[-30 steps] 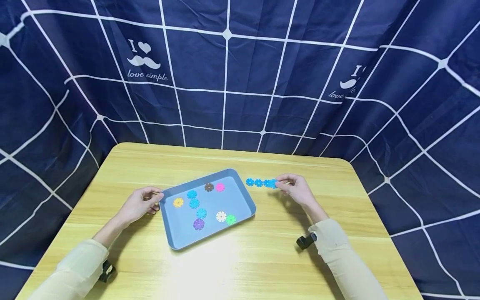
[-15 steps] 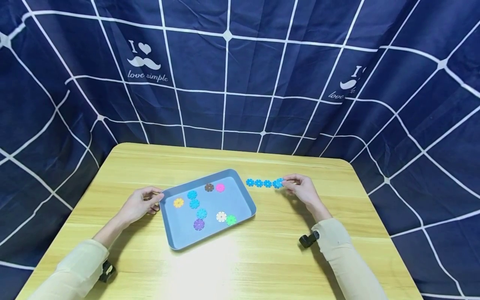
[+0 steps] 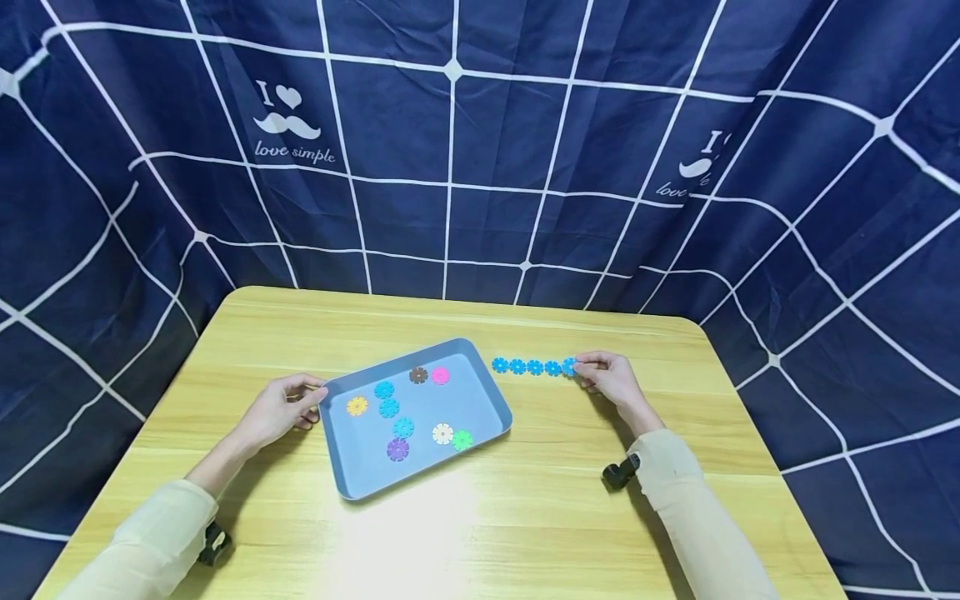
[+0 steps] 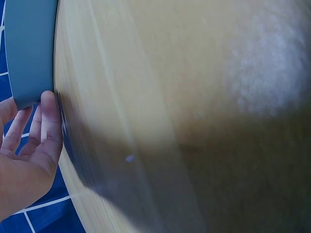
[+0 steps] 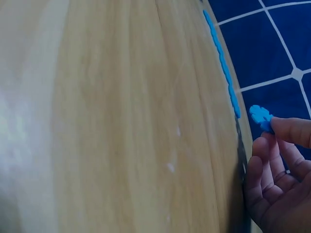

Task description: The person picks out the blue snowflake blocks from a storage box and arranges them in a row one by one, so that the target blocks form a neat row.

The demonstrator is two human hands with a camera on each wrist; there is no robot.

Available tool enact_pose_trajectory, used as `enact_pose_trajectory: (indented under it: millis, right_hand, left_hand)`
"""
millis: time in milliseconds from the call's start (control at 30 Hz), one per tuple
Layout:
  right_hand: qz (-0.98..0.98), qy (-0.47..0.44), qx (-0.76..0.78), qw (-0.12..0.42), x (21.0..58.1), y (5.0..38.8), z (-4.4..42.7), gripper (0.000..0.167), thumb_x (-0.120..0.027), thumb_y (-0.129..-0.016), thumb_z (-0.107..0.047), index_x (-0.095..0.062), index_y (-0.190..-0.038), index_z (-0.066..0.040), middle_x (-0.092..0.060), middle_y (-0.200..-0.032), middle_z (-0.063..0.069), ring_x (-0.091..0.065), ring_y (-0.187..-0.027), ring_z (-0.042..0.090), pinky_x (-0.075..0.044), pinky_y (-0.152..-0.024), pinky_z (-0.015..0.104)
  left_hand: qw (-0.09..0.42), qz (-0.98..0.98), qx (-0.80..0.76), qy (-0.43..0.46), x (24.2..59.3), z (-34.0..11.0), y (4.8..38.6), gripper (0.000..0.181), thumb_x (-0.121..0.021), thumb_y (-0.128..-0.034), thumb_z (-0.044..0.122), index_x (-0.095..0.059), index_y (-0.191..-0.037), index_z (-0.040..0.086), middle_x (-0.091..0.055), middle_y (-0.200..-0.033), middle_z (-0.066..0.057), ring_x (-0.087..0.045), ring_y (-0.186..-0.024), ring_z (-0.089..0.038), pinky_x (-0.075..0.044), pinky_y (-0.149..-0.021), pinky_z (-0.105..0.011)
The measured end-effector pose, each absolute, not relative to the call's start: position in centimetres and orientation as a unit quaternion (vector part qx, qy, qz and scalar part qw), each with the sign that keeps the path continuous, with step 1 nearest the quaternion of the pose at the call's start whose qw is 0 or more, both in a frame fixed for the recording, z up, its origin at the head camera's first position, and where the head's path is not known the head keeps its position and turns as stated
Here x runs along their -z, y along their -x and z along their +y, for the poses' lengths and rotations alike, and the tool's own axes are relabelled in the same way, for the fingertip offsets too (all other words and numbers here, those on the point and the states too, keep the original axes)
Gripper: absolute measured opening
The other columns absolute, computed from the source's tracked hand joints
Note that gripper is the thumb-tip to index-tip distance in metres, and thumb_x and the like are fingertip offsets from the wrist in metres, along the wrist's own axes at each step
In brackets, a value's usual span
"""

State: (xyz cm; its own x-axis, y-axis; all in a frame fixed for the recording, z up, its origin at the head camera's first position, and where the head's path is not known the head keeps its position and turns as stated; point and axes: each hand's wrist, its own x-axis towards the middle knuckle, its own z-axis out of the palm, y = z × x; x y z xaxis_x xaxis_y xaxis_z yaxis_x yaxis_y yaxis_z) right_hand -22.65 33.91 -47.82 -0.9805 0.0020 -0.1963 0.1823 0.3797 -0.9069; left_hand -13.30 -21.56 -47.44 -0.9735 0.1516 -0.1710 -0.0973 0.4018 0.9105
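Note:
My right hand pinches a blue notched plastic disc between thumb and fingers. It holds the disc at the right end of a row of several matching blue discs, which lie flat on the table. In the right wrist view the held disc is tilted and appears raised above the row's end. At the left, my left hand grips the corner of a grey-blue tray, thumb at the rim. Inside the tray lie several loose discs: yellow, blue, purple, brown, pink, cream and green.
The wooden table has rounded far corners. A dark blue curtain with white grid lines surrounds its back and sides. Black wrist cameras are strapped at the left sleeve and the right sleeve.
My right hand has moved right along the row, carrying the blue disc from over the row to its right end. My left hand and the tray have stayed in place.

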Motion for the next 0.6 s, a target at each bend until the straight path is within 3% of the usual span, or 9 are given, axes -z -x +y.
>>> enact_pose_trajectory:
  millis: [600]
  right_hand:
    - [0.853, -0.083, 0.507, 0.096, 47.64, 23.45, 33.83, 0.038, -0.069, -0.103, -0.017, -0.065, -0.131, 0.008, -0.072, -0.080, -0.009, -0.065, -0.068, 0.006, -0.058, -0.063, 0.020]
  left_hand:
    - [0.109, 0.825, -0.554, -0.022, 47.27, -21.47, 13.21, 0.039, -0.061, -0.1082, 0.018, -0.060, -0.132, -0.012, -0.070, -0.087, -0.008, -0.067, -0.072, -0.012, -0.063, -0.066, -0.027]
